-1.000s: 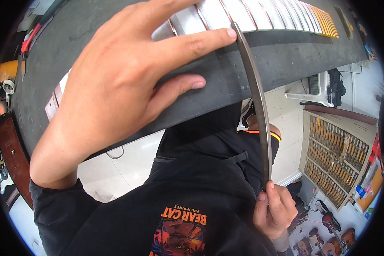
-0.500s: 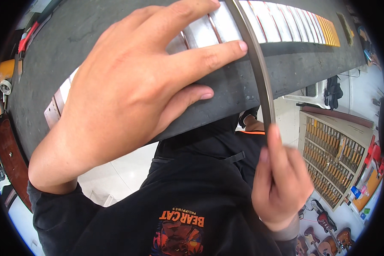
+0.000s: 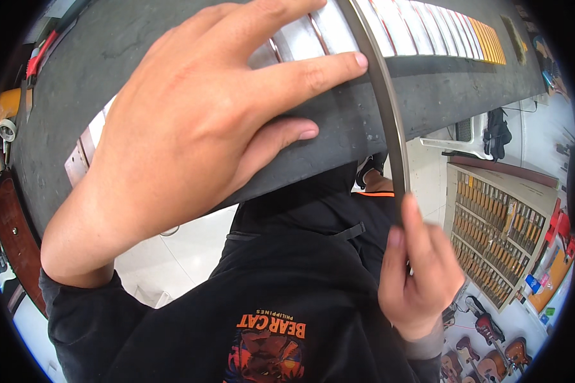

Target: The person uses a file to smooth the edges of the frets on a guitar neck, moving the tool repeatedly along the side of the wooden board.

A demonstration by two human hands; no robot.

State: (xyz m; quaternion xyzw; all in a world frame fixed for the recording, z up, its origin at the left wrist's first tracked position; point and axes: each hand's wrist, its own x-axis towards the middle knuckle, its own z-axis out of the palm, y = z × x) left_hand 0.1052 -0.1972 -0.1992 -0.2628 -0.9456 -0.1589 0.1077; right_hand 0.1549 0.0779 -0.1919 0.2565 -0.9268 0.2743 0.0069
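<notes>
A guitar fretboard [image 3: 420, 30] lies across the bench, its wood covered in silvery tape between the metal frets and in yellow strips at the right end. Across it runs a long, narrow dark metal file [image 3: 390, 108], slanting down toward me. My right hand [image 3: 423, 274] is closed around the file's near end, thumb and index finger along it. Spread over the left part of the fretboard, my left hand [image 3: 191, 121] has its fingers apart; its index fingertip touches or nearly touches the file's edge. The file's far end is cut off by the picture's top.
The dark bench top [image 3: 453, 89] ends just before my body. A brush [image 3: 512, 39] lies past the yellow strips. At far left are a tape roll [image 3: 7, 130] and a brown guitar body [image 3: 16, 236]. A rack of wooden-handled tools [image 3: 497, 230] and several guitars [image 3: 492, 367] are at right.
My right hand has shifted slightly downward with the file still in its grip. The left hand stays spread in nearly the same place. The whole view has tilted a little.
</notes>
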